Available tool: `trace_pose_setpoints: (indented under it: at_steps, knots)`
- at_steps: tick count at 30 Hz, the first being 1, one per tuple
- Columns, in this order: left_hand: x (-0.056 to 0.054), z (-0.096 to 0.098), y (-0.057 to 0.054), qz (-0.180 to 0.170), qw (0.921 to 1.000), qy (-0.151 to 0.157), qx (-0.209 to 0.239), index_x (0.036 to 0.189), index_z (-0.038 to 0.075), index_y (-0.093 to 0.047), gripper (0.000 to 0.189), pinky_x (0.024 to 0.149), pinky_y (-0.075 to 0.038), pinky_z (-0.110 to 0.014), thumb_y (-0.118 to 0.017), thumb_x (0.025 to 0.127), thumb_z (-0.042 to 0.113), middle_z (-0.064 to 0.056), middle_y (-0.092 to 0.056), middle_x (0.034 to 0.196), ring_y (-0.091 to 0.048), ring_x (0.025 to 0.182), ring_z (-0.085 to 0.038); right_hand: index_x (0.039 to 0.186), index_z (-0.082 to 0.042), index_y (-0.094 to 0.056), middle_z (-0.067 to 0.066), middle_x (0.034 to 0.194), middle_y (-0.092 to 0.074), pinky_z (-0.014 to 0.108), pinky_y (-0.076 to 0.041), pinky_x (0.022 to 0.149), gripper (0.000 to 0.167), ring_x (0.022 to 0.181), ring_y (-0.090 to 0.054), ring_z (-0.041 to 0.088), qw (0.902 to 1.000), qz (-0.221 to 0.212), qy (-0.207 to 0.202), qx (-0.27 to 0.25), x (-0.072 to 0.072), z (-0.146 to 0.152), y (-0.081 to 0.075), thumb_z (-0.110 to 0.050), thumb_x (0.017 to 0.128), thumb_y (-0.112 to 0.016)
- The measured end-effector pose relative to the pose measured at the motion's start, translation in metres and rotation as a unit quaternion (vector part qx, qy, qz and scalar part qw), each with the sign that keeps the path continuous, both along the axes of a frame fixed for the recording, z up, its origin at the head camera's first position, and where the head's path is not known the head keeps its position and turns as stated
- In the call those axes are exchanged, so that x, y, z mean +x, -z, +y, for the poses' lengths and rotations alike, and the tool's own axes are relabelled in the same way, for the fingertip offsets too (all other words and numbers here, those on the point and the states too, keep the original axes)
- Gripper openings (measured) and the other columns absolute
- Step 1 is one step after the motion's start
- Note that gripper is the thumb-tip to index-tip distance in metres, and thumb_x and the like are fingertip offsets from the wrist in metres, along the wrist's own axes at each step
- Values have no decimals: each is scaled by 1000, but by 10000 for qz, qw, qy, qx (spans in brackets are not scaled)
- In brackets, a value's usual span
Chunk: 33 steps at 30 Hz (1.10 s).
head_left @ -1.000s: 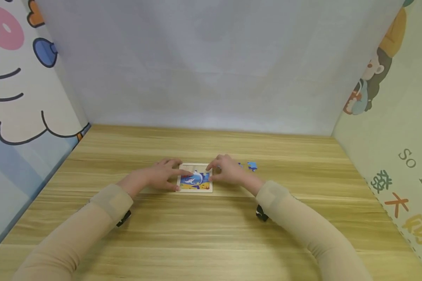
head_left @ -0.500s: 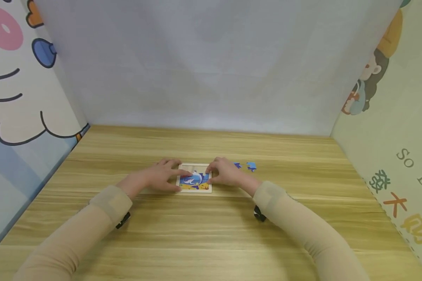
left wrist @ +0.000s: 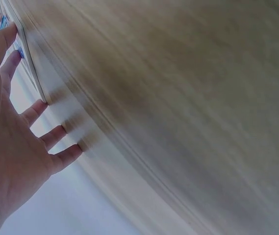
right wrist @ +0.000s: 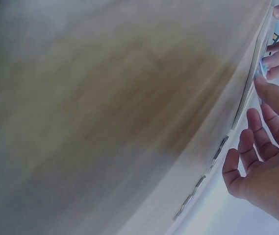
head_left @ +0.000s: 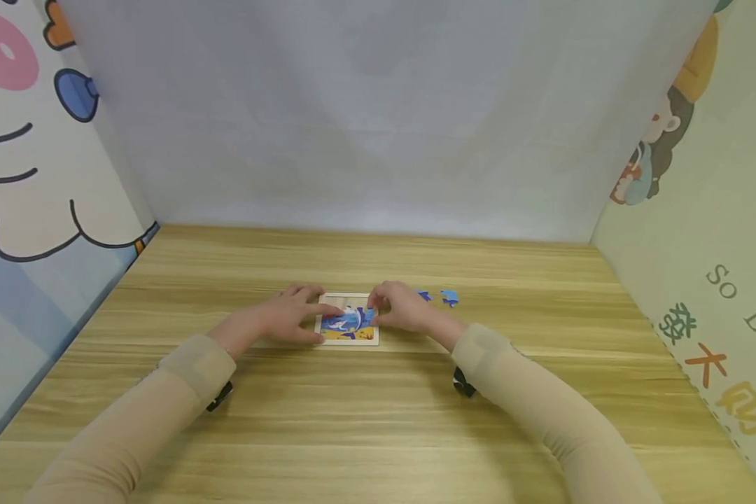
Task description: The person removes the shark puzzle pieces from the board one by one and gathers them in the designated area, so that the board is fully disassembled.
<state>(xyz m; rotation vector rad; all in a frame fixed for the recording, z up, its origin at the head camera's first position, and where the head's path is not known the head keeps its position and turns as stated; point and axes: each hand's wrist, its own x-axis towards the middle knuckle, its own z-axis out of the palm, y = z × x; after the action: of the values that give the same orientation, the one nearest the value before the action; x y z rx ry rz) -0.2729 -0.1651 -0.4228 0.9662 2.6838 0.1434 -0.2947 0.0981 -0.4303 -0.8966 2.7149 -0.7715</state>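
Observation:
A small wooden puzzle frame (head_left: 348, 339) with a blue and orange dolphin picture lies flat on the table, between my two hands. My left hand (head_left: 282, 316) rests with straight, spread fingers on the frame's left edge (left wrist: 31, 73), index finger reaching onto the picture. My right hand (head_left: 402, 308) is at the frame's right side. Its thumb and index tips touch the blue upper right part of the picture, and its other fingers (right wrist: 249, 147) hang loosely curved. Two loose blue puzzle pieces (head_left: 450, 298) lie just right of that hand.
The wooden table (head_left: 378, 420) is boxed in by a white backdrop (head_left: 365, 126), a cartoon pig panel (head_left: 31, 175) on the left and a printed panel (head_left: 699, 210) on the right. In the right wrist view, loose pieces (right wrist: 198, 182) show edge-on.
My right hand has slid a little to the left, further onto the puzzle. The left hand and the frame have stayed where they were.

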Motion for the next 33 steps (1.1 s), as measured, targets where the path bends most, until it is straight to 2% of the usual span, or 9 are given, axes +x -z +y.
trace_pose_setpoints:
  at_steps: [5,11,20,26,33]
  knots:
    - [0,0,0,23,10000,-3,-26,145,41,-33,61,100,-24,-71,-53,90,56,-17,-18,154,-18,137,-49,91,-13,-65,-1,88,-66,29,-50,79,8,82,-60,13,9995,-181,12,-253,0,1,-4,-12,85,-70]
    - [1,0,-2,11,10000,10,12,145,39,-34,61,100,-25,-71,-54,90,54,-18,-19,154,-19,136,-49,89,-11,-65,-2,83,-66,22,-51,74,8,78,-60,9,9991,-185,-48,-379,0,1,-6,-10,84,-70]
    - [1,0,-2,-11,10000,70,-1,145,40,-33,60,101,-25,-70,-54,90,54,-18,-18,154,-20,136,-49,90,-13,-65,-2,89,-67,27,-51,80,7,85,-61,12,9982,-240,309,-447,1,3,-15,-11,85,-70]
    - [1,0,-1,49,9999,88,-17,145,40,-33,59,100,-26,-70,-53,91,54,-18,-19,153,-20,135,-49,95,-12,-65,-2,91,-68,28,-50,79,9,87,-61,11,9989,-252,69,-389,4,15,-27,-13,87,-69]
    - [2,-1,-2,127,9998,139,-2,145,38,-34,59,99,-27,-70,-54,91,53,-19,-20,152,-21,135,-50,94,-12,-67,-2,86,-69,25,-46,69,8,79,-60,10,9992,36,-229,-335,4,34,-40,-14,86,-69]
